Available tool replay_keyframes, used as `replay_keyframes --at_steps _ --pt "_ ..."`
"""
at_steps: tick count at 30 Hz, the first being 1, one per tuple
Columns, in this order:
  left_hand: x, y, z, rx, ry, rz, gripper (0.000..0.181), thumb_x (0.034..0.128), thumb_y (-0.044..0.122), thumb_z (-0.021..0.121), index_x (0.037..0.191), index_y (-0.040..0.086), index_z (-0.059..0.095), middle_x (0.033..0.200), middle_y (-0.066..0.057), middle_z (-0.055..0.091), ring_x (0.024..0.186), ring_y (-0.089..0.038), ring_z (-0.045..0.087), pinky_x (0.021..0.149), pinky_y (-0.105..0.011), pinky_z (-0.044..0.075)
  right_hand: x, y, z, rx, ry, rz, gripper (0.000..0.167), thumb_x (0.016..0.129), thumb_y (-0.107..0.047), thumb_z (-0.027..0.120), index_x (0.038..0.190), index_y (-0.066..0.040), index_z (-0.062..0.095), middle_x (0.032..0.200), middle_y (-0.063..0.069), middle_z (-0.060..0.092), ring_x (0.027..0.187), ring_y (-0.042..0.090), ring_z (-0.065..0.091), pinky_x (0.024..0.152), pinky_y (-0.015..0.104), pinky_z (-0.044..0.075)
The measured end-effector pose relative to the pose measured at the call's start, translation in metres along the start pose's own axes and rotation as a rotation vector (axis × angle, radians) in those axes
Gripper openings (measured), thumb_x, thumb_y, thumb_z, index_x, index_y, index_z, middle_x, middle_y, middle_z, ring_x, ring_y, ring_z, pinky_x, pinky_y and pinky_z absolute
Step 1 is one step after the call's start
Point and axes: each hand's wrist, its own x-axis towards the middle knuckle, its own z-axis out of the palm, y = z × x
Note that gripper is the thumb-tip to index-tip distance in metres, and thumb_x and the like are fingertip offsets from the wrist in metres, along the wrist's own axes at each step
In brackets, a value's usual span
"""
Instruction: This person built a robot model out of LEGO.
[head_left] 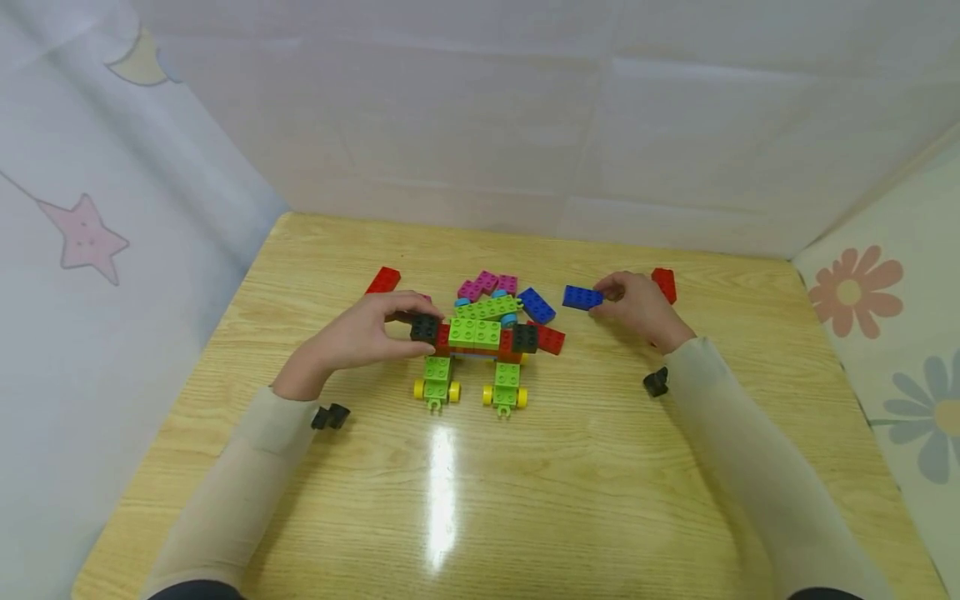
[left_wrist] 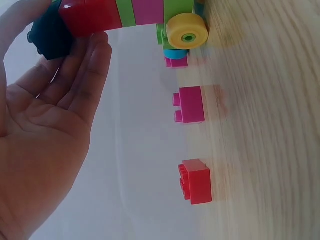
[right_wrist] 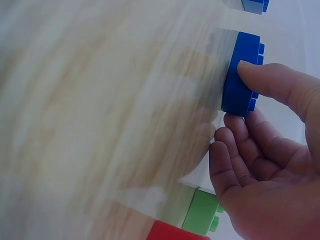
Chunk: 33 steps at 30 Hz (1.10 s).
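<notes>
Near the table's middle stands a toy brick build with a lime green top [head_left: 475,332], black bricks at both ends and lime bases [head_left: 437,379] on yellow wheels. My left hand [head_left: 369,332] holds the black brick [head_left: 424,327] at the build's left end, thumb on one side and fingers on the other; the left wrist view shows this black brick [left_wrist: 52,32] against a red one. Over on the right, my right hand [head_left: 633,305] pinches a blue toy brick [head_left: 581,297]. In the right wrist view, the thumb presses that blue brick's [right_wrist: 242,75] broad side.
Behind the build lie pink bricks [head_left: 487,281], a lime plate [head_left: 487,308] with blue wheels and another blue brick [head_left: 537,306]. Red bricks lie at back left [head_left: 383,280] and by the right hand [head_left: 663,285]. Small black pieces sit near the left wrist [head_left: 330,417] and right sleeve [head_left: 656,382].
</notes>
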Motion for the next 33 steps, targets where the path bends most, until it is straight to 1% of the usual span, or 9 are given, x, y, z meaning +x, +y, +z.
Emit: replay_keyframes --at_steps 3,7,12,16,20,24,30,33 --pt "0.0 -0.002 -0.002 -0.013 0.005 0.006 0.044 0.0979 0.023 0.089 0.14 0.017 0.076 0.144 -0.006 0.071 0.125 -0.028 0.068 0.12 -0.063 0.053 -0.002 -0.001 0.0 0.001 0.005 0.007 0.053 0.105 -0.028 0.08 0.15 -0.004 0.063 0.147 0.02 0.065 0.135 0.04 0.06 0.12 0.06 0.051" --pt "0.0 -0.003 -0.002 -0.015 0.008 0.003 0.045 0.0982 0.024 0.089 0.14 0.014 0.076 0.141 -0.006 0.072 0.121 -0.026 0.069 0.121 -0.063 0.052 -0.006 -0.003 0.0 0.008 0.003 0.016 0.052 0.105 -0.029 0.08 0.149 -0.006 0.064 0.146 0.018 0.066 0.133 0.038 0.061 0.119 0.058 0.052" --pt "-0.001 -0.004 -0.003 -0.022 0.009 -0.004 0.042 0.0983 0.024 0.089 0.137 0.016 0.077 0.141 -0.007 0.071 0.12 -0.026 0.07 0.12 -0.065 0.052 -0.011 -0.012 0.0 -0.004 0.003 -0.006 0.054 0.104 -0.033 0.082 0.149 -0.007 0.065 0.146 0.018 0.067 0.134 0.037 0.061 0.118 0.058 0.052" --pt "-0.001 -0.005 -0.003 -0.024 0.013 -0.008 0.04 0.0976 0.022 0.09 0.135 0.017 0.077 0.142 -0.007 0.071 0.119 -0.026 0.07 0.12 -0.065 0.052 -0.015 -0.023 0.0 -0.011 0.011 -0.029 0.054 0.103 -0.037 0.083 0.147 -0.009 0.067 0.145 0.016 0.068 0.133 0.036 0.062 0.118 0.059 0.053" --pt "-0.001 -0.004 -0.002 -0.023 0.015 -0.013 0.039 0.0977 0.02 0.089 0.135 0.016 0.077 0.143 -0.008 0.071 0.12 -0.027 0.07 0.12 -0.065 0.052 -0.02 -0.037 0.003 -0.005 0.016 -0.058 0.053 0.102 -0.04 0.083 0.145 -0.011 0.069 0.139 0.014 0.07 0.126 0.034 0.064 0.112 0.055 0.056" --pt "0.0 -0.002 -0.001 -0.023 0.02 -0.02 0.039 0.0966 0.018 0.09 0.133 0.015 0.077 0.142 -0.008 0.071 0.119 -0.027 0.07 0.119 -0.065 0.053 -0.029 -0.056 0.006 0.017 0.024 -0.1 0.051 0.101 -0.041 0.084 0.141 -0.012 0.072 0.134 0.013 0.071 0.121 0.032 0.065 0.108 0.052 0.057" --pt "0.0 -0.002 -0.001 -0.012 0.027 -0.012 0.038 0.0972 0.017 0.089 0.133 0.014 0.077 0.141 -0.008 0.071 0.119 -0.027 0.07 0.119 -0.064 0.053 -0.046 -0.088 0.011 0.001 0.023 -0.173 0.047 0.101 -0.042 0.086 0.138 -0.015 0.074 0.135 0.012 0.072 0.123 0.033 0.065 0.111 0.055 0.056" --pt "0.0 -0.002 -0.001 -0.011 0.03 -0.005 0.039 0.0971 0.017 0.089 0.134 0.014 0.077 0.141 -0.008 0.071 0.12 -0.028 0.07 0.119 -0.065 0.053 -0.052 -0.1 0.014 -0.005 0.024 -0.21 0.046 0.099 -0.041 0.087 0.137 -0.016 0.075 0.132 0.008 0.073 0.122 0.032 0.066 0.11 0.054 0.056"
